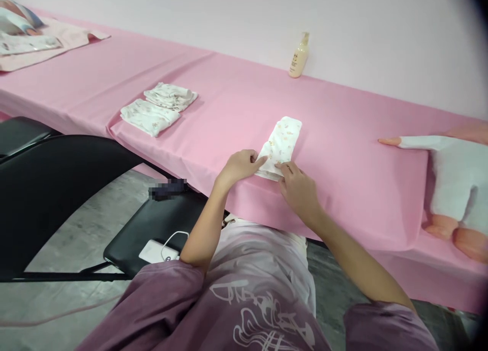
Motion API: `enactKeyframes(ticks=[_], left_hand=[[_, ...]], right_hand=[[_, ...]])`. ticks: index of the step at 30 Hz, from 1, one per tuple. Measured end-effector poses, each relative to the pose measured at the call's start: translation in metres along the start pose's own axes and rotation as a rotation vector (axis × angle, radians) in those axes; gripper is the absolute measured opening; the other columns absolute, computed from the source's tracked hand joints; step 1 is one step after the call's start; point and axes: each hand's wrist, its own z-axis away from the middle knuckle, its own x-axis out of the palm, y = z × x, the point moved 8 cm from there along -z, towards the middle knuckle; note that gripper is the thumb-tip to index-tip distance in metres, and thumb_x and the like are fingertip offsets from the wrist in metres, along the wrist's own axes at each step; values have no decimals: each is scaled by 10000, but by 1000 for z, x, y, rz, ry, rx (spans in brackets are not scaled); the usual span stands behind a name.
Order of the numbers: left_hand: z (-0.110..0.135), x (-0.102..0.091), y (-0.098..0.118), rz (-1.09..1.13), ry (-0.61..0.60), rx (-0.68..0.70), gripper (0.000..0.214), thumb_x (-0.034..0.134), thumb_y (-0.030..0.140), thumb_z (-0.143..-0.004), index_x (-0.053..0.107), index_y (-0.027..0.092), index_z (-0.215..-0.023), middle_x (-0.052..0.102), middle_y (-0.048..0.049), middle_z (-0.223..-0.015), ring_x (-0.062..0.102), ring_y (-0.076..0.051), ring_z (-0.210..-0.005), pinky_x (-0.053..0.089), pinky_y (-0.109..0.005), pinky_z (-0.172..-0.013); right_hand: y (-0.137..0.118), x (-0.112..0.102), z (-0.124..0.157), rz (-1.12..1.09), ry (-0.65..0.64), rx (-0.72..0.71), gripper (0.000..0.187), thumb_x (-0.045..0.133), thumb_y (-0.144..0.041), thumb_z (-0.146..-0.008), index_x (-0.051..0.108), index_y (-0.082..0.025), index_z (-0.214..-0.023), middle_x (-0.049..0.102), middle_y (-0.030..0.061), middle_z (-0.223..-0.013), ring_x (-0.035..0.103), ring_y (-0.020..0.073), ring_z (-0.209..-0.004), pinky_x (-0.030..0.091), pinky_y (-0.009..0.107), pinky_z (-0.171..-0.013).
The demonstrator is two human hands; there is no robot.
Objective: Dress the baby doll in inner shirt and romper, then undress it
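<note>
A small folded white printed cloth lies near the front edge of the pink table. My left hand pinches its near left corner with finger and thumb. My right hand rests on the near end of the cloth, fingertips curled onto its edge. Both hands touch the same cloth.
Two folded white cloths lie to the left on the table. A lotion pump bottle stands by the wall. A doll lies at the right. Black folding chairs stand at left, one holding a white power bank.
</note>
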Motion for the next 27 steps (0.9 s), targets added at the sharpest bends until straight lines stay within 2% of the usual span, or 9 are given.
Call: enactKeyframes(ticks=[2, 5, 8, 11, 17, 20, 22, 24, 27], left_hand=[[5, 1, 0, 19, -3, 0, 554, 694, 494, -1106, 429, 238, -693, 496, 15, -680, 461, -180, -661, 346, -366, -708], [12, 4, -1, 6, 2, -8, 540, 686, 473, -1109, 439, 230, -695, 498, 26, -677, 472, -179, -668, 380, -365, -778], [17, 9, -3, -67, 40, -9, 515, 693, 444, -1110, 466, 221, -705, 556, 26, -693, 536, -192, -708, 419, -400, -938], [18, 15, -2, -131, 85, 20, 486, 714, 429, -1097, 500, 218, -715, 620, 13, -718, 613, -225, -777, 400, -462, -1077], [20, 20, -2, -194, 120, 41, 460, 684, 428, -1119, 514, 230, -740, 664, -19, -741, 689, -286, -877, 409, -491, -1067], [25, 18, -3, -240, 173, 36, 337, 721, 398, -1118, 584, 239, -854, 730, -52, -867, 717, -332, -1009, 442, -498, -1059], [28, 14, 0, -275, 257, 52, 197, 781, 378, -1096, 654, 239, -1035, 775, -95, -1055, 705, -365, -1131, 474, -506, -1062], [28, 11, 11, -299, 324, 127, 215, 807, 364, -1091, 675, 235, -1201, 772, -131, -1247, 678, -377, -1224, 503, -511, -1077], [20, 18, 42, -301, 306, 346, 171, 712, 337, -1162, 692, 229, -1293, 756, -134, -1383, 667, -347, -1298, 524, -492, -1129]], right_hand=[[2, 0, 4, -22, 32, -5, 465, 520, -66, -1111, 751, -207, -1489, 781, 142, -1419, 781, 301, -1130, 598, 391, -818], [5, 1, 11, -57, 91, -29, 435, 528, -73, -1105, 762, -199, -1450, 773, 151, -1421, 755, 320, -1188, 626, 419, -890], [10, 4, 15, -79, 132, -56, 432, 582, -86, -1072, 758, -190, -1452, 757, 167, -1431, 716, 353, -1255, 633, 475, -1001], [16, 4, 17, -105, 167, -85, 428, 618, -105, -1042, 763, -192, -1434, 748, 178, -1446, 694, 381, -1298, 619, 529, -1069], [21, 2, 19, -165, 180, -128, 434, 640, -127, -1014, 749, -186, -1430, 730, 190, -1488, 674, 401, -1368, 588, 572, -1128], [25, -3, 20, -225, 147, -162, 425, 652, -199, -1047, 734, -196, -1464, 700, 183, -1555, 650, 399, -1432, 550, 588, -1202], [33, -7, 13, -295, 113, -171, 415, 667, -331, -1098, 715, -214, -1493, 679, 181, -1591, 624, 402, -1488, 521, 605, -1248], [50, -10, -5, -365, 81, -159, 483, 663, -496, -1126, 692, -216, -1518, 684, 190, -1582, 611, 409, -1513, 493, 622, -1286], [91, -8, -55, -421, 70, -65, 615, 662, -639, -1093, 685, -182, -1506, 713, 226, -1519, 625, 430, -1481, 469, 638, -1316]])
